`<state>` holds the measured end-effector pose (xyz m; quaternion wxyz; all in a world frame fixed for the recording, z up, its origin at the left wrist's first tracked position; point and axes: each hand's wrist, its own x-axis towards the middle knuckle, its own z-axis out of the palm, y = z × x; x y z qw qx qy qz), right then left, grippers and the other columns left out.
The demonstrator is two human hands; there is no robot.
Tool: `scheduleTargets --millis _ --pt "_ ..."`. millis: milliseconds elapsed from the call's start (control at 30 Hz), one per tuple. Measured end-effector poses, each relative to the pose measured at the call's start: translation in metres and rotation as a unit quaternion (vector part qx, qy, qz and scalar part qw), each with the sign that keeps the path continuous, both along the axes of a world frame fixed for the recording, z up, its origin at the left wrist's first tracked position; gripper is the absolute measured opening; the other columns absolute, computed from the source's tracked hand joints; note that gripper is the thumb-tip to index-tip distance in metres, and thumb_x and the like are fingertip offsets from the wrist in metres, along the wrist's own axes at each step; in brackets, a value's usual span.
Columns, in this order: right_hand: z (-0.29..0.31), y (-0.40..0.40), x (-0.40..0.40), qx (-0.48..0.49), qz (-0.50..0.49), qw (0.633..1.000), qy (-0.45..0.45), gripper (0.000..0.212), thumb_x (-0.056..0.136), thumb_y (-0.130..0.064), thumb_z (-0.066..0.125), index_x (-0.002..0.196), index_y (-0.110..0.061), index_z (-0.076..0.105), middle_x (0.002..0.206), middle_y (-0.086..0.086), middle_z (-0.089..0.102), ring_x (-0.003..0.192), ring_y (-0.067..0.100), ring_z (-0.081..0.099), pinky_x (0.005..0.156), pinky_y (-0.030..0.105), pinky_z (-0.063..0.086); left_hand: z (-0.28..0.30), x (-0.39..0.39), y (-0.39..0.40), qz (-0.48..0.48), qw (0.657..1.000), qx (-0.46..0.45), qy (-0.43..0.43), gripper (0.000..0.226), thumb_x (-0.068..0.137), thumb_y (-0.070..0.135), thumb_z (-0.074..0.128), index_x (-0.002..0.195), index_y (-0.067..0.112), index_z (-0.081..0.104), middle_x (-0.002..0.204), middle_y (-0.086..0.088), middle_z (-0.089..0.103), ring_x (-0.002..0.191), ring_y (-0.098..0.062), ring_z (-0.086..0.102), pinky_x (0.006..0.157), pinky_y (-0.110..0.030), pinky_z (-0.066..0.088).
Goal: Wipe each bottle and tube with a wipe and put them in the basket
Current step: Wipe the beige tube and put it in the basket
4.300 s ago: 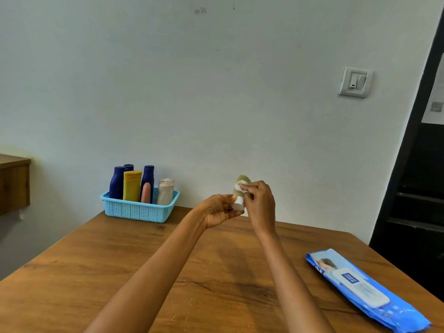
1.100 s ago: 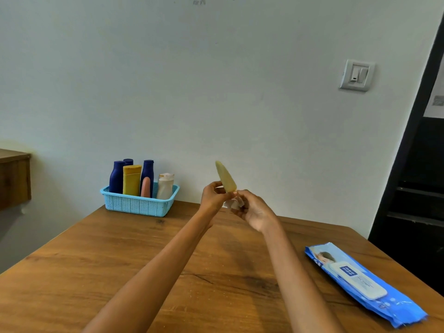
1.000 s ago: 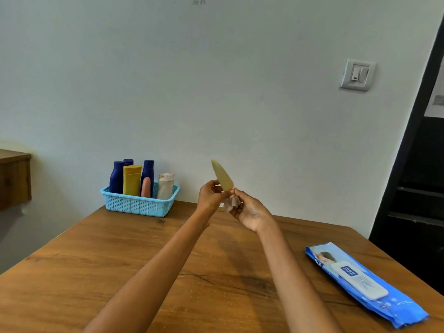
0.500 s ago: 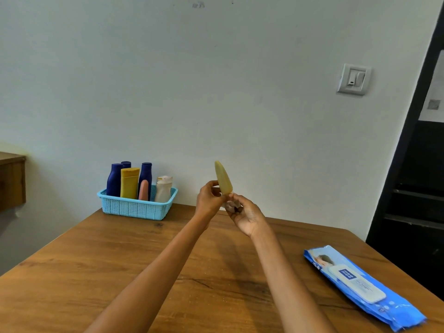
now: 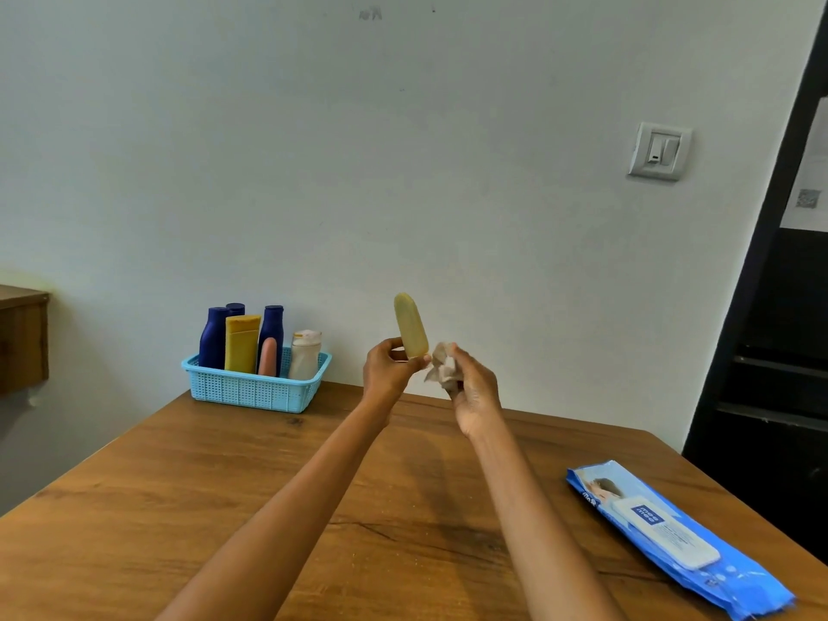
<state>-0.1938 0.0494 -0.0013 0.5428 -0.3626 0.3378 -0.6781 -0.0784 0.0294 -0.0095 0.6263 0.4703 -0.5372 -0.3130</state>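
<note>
Since the wiping, your right hand [image 5: 475,387], bunched round the crumpled wipe [image 5: 441,367], has drawn just clear of the yellow tube [image 5: 410,327], which your left hand [image 5: 387,369] pinches upright by what seems its capped end, so it could slip short of the basket [image 5: 255,387].

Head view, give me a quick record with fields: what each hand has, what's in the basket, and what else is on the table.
left hand: holds yellow tube by its lower end, upright, slightly tilted
right hand: grips crumpled wipe beside the tube
basket: blue, far left of table, holds six bottles and tubes standing
wipes pack: blue, lying flat at right
</note>
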Motion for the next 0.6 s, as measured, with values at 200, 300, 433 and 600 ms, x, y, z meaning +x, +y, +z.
scheduleTargets --millis 200,300,433,600 --pt "0.001 0.0 0.003 -0.002 0.037 0.992 0.121 0.02 0.09 -0.011 0.058 0.104 -0.001 0.068 0.076 0.008 0.068 0.07 0.018 0.063 0.063 0.024 0.052 0.001 -0.002 0.002 -0.018 0.999 0.03 0.034 0.051 0.077 0.02 0.076 0.123 0.008 0.056 0.1 -0.01 0.068 0.092 -0.019 0.064 0.088 -0.035 0.053" --pt "0.0 0.001 0.004 0.038 0.085 0.995 0.038 0.015 0.089 -0.001 0.058 0.099 0.007 0.066 0.078 0.013 0.068 0.069 0.02 0.067 0.059 0.024 0.056 -0.001 -0.002 0.003 -0.005 0.999 0.022 0.025 0.049 0.078 0.014 0.074 0.123 0.008 0.054 0.106 -0.014 0.068 0.09 -0.019 0.065 0.085 -0.033 0.053" --pt "-0.004 0.002 0.001 0.09 0.121 0.988 -0.043 0.007 0.086 0.002 0.06 0.088 0.005 0.066 0.082 0.017 0.066 0.061 0.015 0.064 0.048 0.019 0.053 -0.003 -0.001 0.005 0.018 1.0 -0.001 -0.009 0.05 0.077 0.01 0.075 0.121 0.01 0.051 0.104 -0.012 0.067 0.092 -0.021 0.065 0.082 -0.033 0.055" --pt "-0.007 0.004 0.003 0.119 0.151 0.979 -0.065 0.008 0.089 -0.001 0.056 0.084 0.001 0.062 0.071 0.015 0.069 0.068 0.017 0.062 0.046 0.02 0.053 -0.004 0.001 0.005 0.043 0.998 -0.029 -0.031 0.048 0.076 0.013 0.076 0.117 0.013 0.051 0.095 -0.008 0.067 0.081 -0.015 0.064 0.064 -0.016 0.047"
